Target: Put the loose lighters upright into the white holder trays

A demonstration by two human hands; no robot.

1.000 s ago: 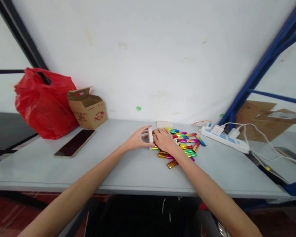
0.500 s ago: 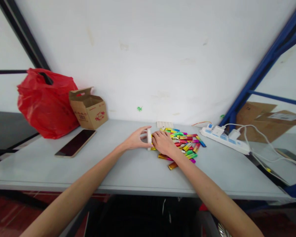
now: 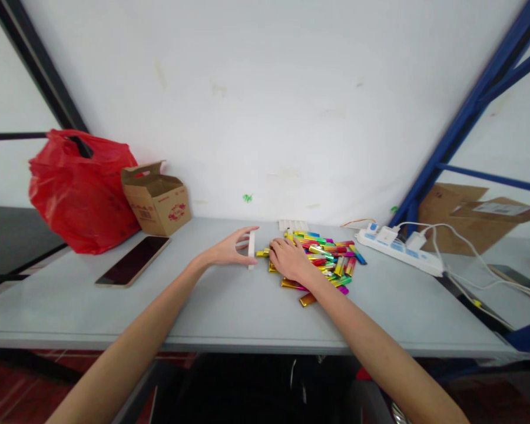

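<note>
My left hand (image 3: 228,249) is closed around a narrow white plastic tray (image 3: 251,249), fingers at the top and thumb at the bottom, holding it on edge above the table. Facing it, my right hand (image 3: 290,258) has its fingers curled around a gold lighter (image 3: 262,253), whose end sticks out to the left toward the tray. Beneath and to the right of that hand spreads a loose pile of shiny lighters (image 3: 339,266) in gold, red, green, blue and purple. My right hand and wrist hide part of the pile.
A second white slotted tray (image 3: 292,225) lies behind the pile by the wall. To the left are a phone (image 3: 135,261), an open cardboard box (image 3: 161,203) and a red plastic bag (image 3: 82,194). A power strip (image 3: 400,252) with white cables lies at the right.
My left hand has moved the white tray left, away from the pile. A gold lighter end now shows between my right fingers and the tray. The view has shifted slightly.
</note>
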